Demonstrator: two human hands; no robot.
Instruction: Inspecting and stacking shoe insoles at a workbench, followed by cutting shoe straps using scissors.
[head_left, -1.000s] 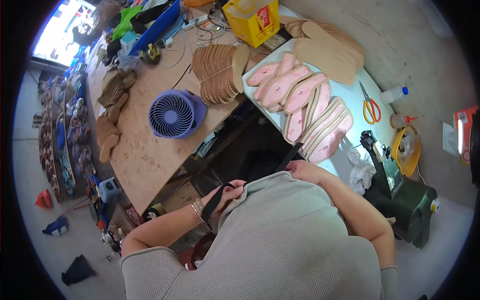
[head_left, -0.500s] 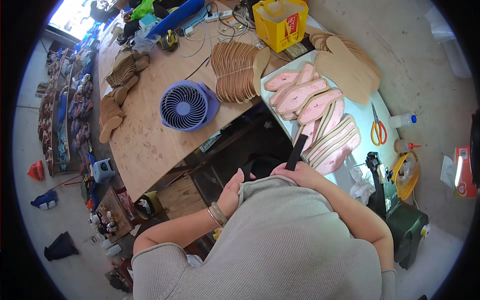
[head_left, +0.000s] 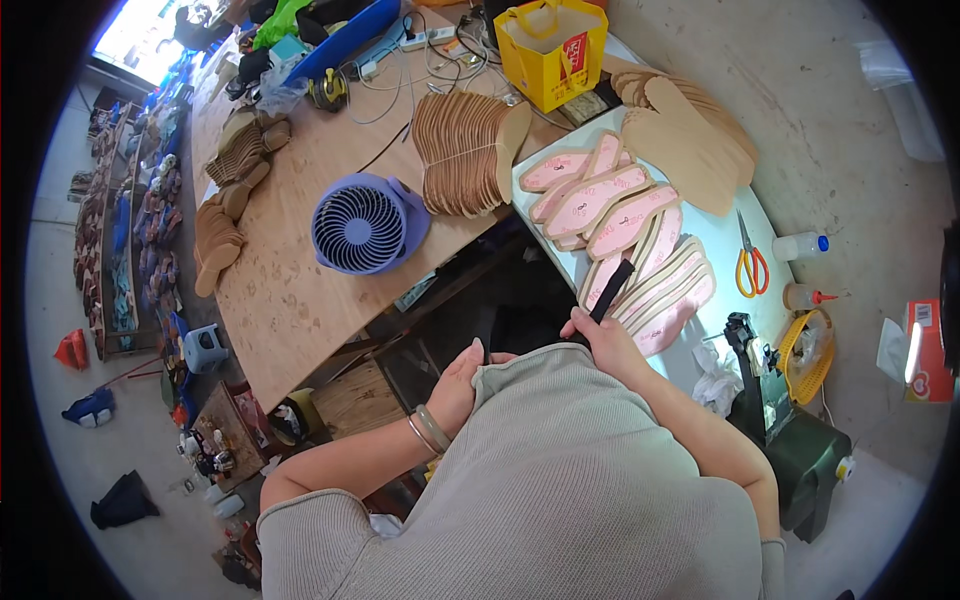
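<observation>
A bright opening (head_left: 142, 42) glares upper left; fisheye edges curve into black.

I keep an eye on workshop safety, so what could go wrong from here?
The right hand holds a black strap that overlaps the pink insoles in this view; if they touch, it might nudge the pile.

The scissors lie near the edge of the white table and might fall if knocked.
</observation>
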